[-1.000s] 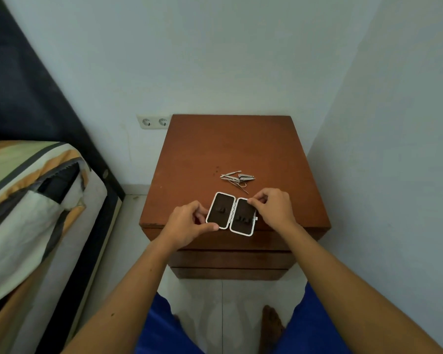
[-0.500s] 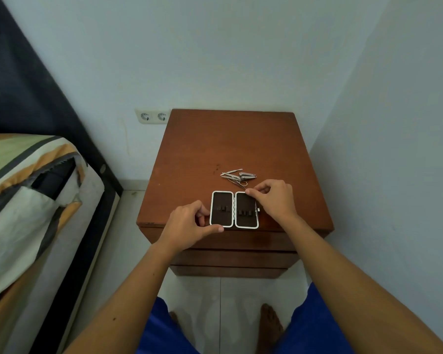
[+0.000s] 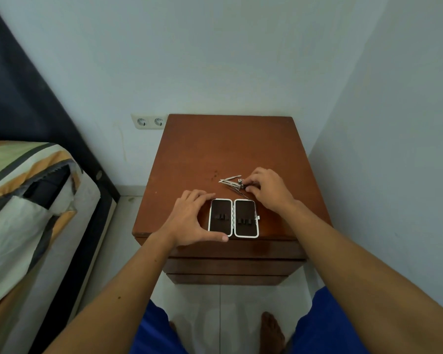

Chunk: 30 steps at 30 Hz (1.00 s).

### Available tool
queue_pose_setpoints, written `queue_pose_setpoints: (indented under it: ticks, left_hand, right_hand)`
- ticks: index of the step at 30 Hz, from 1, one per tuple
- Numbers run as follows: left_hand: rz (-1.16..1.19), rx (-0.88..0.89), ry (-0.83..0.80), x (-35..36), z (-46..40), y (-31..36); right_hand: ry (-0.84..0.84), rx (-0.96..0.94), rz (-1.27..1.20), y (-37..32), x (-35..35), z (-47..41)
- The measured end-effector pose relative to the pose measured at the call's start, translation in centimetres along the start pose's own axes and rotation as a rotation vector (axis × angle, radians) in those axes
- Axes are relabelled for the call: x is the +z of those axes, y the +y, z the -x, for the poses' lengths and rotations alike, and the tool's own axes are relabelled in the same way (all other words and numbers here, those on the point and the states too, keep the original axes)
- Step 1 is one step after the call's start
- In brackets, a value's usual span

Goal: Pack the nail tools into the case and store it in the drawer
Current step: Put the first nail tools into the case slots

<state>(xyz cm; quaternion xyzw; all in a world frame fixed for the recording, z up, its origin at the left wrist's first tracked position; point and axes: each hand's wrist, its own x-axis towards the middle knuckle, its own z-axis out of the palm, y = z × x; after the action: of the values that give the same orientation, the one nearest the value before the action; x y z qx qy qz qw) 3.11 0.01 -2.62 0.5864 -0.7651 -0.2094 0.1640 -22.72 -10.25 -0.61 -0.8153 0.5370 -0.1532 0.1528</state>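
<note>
The case (image 3: 233, 218) lies open and flat on the wooden nightstand (image 3: 215, 149), close to its front edge. Both halves face up, each with a white rim and a dark lining, hinged along the middle. Small dark holders sit in a row in each half; no tool is seated in them. A small clasp projects from the right rim.

The left hand (image 3: 189, 221) is spread, palm down, against the left side of the case. Its fingers curve along the far left corner and its thumb lies along the near edge of the left half, bracing the case rather than lifting it.

The nail tools (image 3: 232, 182) lie in a loose metal pile on the nightstand just beyond the case, clear of its rim. Single pieces cannot be told apart at this size.

The right hand (image 3: 267, 191) sits over the right end of that pile with fingers curled down. Thumb and fingertips pinch at a small metal piece there; whether it is lifted off the top cannot be told.

The drawers (image 3: 235, 267) below the top are shut. A bed (image 3: 31, 200) stands to the left, and a double socket (image 3: 150, 121) is on the wall behind.
</note>
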Motion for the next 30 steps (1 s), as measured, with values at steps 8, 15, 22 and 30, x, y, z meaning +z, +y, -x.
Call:
queue_pose_setpoints:
  ticks: [8, 15, 22, 30]
  left_hand:
    - [-0.054, 0.025, 0.06, 1.1, -0.1, -0.7]
    - [-0.086, 0.026, 0.08, 1.3, 0.1, -0.6]
    - [-0.102, 0.011, 0.082, 1.4, 0.1, -0.4]
    - [-0.118, 0.011, 0.078, 1.3, 0.3, -0.2]
  right_hand:
    - [0.118, -0.002, -0.097, 0.4, 0.0, 0.5]
    - [0.119, 0.082, -0.521, -1.3, -0.2, 3.2]
    - [-0.01, 0.168, -0.581, -1.8, 1.6, 4.8]
    - [-0.031, 0.084, -0.376, -2.3, 2.2, 6.0]
